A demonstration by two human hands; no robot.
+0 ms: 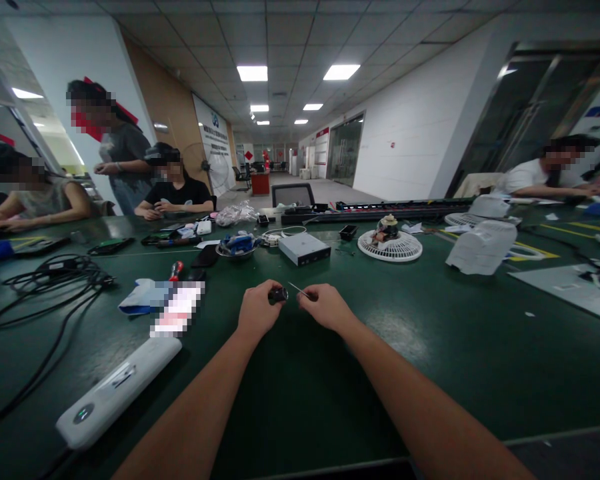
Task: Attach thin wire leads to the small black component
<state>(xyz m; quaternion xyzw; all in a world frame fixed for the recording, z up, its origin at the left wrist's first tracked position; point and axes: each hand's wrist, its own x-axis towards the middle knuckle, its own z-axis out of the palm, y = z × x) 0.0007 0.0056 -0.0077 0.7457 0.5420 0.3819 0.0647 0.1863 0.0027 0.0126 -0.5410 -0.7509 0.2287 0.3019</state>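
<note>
My left hand is closed around a small dark cylinder with a shiny rim at its right end. Opposite it, my right hand pinches a thin metal rod, whose tip points up and left toward the cylinder. A small gap separates the two hands, and the rod does not appear to touch the cylinder. Fingers hide the rest of the rod, so its exact kind cannot be made out. Beyond both hands, a grey box-shaped disc drive lies on the green table.
A white fan grille and white plastic housing lie at right. Left are a white handheld device, black cable, red-handled screwdriver and blue-white cloth. A bowl holds blue items. Several people sit or stand around.
</note>
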